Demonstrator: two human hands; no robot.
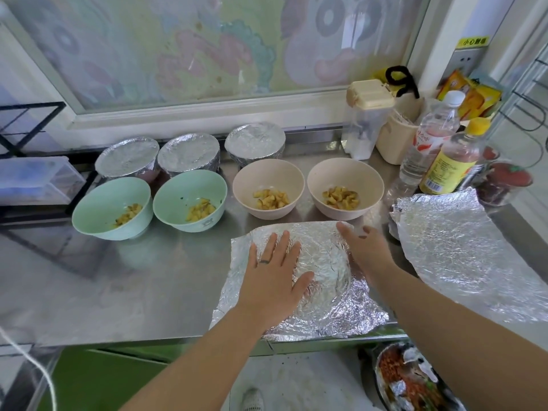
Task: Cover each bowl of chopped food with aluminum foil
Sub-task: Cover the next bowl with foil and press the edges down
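A crinkled sheet of aluminum foil (323, 295) lies draped over a round shape, apparently a bowl, near the counter's front edge. My left hand (274, 271) presses flat on its left side with straight fingers. My right hand (366, 247) rests against its right side, fingers extended. Behind stand two green bowls (111, 207) (189, 200) and two beige bowls (268, 188) (345, 188), all uncovered with chopped yellow food. Three foil-covered bowls (127, 157) (188, 152) (255, 142) line the back.
A second loose foil sheet (462, 253) lies at the right. Bottles (453, 161), a lidded plastic jug (366, 120) and snack packets crowd the back right corner. A wire rack (26, 126) and clear box stand at left. A foil-lined dish (415, 381) sits below the steel counter edge (148, 339).
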